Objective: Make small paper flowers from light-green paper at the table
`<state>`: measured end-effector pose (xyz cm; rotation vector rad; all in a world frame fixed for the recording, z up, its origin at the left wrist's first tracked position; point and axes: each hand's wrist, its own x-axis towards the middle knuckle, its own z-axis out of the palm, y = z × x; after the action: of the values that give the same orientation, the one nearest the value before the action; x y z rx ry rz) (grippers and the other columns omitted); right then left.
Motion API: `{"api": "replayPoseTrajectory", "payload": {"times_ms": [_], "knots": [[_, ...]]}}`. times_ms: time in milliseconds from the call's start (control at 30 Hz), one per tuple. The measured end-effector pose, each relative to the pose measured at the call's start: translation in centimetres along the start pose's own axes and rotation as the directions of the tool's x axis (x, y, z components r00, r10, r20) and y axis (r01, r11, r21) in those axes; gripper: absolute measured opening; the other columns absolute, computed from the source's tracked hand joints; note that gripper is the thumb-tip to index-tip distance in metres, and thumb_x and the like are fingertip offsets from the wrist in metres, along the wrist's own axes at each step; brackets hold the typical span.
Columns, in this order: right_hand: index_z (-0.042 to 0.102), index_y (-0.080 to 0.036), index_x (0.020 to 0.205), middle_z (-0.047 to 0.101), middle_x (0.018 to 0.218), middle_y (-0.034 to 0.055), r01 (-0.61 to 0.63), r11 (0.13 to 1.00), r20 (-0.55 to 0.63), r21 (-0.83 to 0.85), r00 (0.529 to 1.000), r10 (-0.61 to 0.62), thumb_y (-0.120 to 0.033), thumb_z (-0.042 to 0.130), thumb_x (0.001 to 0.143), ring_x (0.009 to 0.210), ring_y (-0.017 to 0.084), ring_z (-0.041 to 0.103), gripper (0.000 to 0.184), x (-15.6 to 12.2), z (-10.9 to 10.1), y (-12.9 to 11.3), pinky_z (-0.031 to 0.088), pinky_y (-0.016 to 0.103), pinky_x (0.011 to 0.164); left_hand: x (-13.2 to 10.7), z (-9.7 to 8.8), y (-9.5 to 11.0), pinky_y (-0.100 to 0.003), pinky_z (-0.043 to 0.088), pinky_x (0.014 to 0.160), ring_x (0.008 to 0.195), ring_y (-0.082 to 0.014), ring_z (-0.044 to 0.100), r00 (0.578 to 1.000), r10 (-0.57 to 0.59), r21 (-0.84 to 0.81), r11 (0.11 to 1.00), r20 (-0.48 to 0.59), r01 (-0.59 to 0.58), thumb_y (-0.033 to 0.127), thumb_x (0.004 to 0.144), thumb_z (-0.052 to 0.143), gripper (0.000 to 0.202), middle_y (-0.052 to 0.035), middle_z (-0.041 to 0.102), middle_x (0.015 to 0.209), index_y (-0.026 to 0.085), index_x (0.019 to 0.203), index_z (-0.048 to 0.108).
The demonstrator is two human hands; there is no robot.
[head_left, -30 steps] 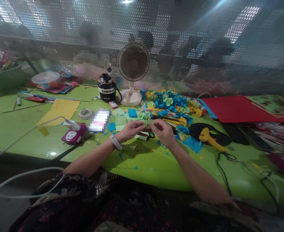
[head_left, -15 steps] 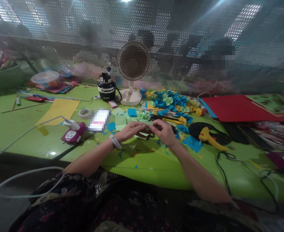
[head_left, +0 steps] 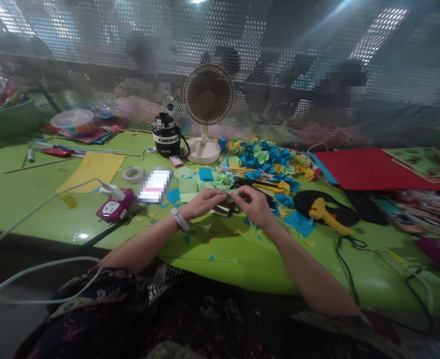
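Closely, the left hand (head_left: pixel 204 203) and right hand (head_left: pixel 255 205) both pinch a small pale green paper piece (head_left: pixel 232 191) between their fingertips, its long axis lying roughly side to side, midway between them, above the green table (head_left: pixel 220 264).

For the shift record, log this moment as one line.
left hand: pinching green paper | right hand: pinching it too | nearby: paper flowers, glue gun

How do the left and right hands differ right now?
The left hand wears a white wristband, while the right hand has a bare wrist. The left hand points sideways across the table; the right hand points more forward. Both pinch a small piece of green paper between their fingertips.
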<state>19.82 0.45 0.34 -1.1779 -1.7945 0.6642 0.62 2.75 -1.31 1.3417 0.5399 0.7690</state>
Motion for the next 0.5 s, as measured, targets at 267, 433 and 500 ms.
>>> {"api": "replayPoseTrajectory", "payload": {"times_ms": [267,433,500], "knots": [[0.058,-0.021,0.073,0.057,0.065,-0.0011,-0.026,0.999,-0.03,0.032,0.999,0.027,-0.056,0.071,0.077,0.056,0.012,0.05,0.038,0.02,0.19,0.3,0.042,0.025,0.052,0.16,-0.07,-0.13,-0.04,0.059,0.081,0.089,-0.0237,0.073,0.999,-0.021,-0.037,0.999,-0.032,0.02,0.046,0.086,0.066,0.036,-0.0113,0.072,0.083,0.011,0.083,0.061],[0.052,-0.022,0.08,0.057,0.062,-0.0037,-0.194,0.951,-0.039,0.241,0.977,0.209,-0.063,0.07,0.074,0.05,0.012,0.054,0.045,0.36,-0.08,0.03,0.04,0.024,0.045,0.11,-0.01,0.22,-0.042,0.06,0.081,0.079,-0.0205,0.072,0.998,-0.003,-0.058,0.998,-0.059,0.0,0.042,0.087,0.065,0.033,-0.0094,0.07,0.077,0.011,0.077,0.058],[0.054,-0.021,0.075,0.056,0.057,-0.0042,-0.248,0.936,0.067,0.248,0.969,0.239,-0.063,0.07,0.073,0.045,0.011,0.05,0.045,0.41,-0.15,-0.31,0.038,0.024,0.042,0.11,-0.02,0.23,-0.04,0.06,0.08,0.075,-0.0191,0.071,0.998,-0.007,-0.056,0.998,-0.057,0.004,0.041,0.086,0.066,0.032,-0.0074,0.068,0.075,0.011,0.077,0.059]]}}
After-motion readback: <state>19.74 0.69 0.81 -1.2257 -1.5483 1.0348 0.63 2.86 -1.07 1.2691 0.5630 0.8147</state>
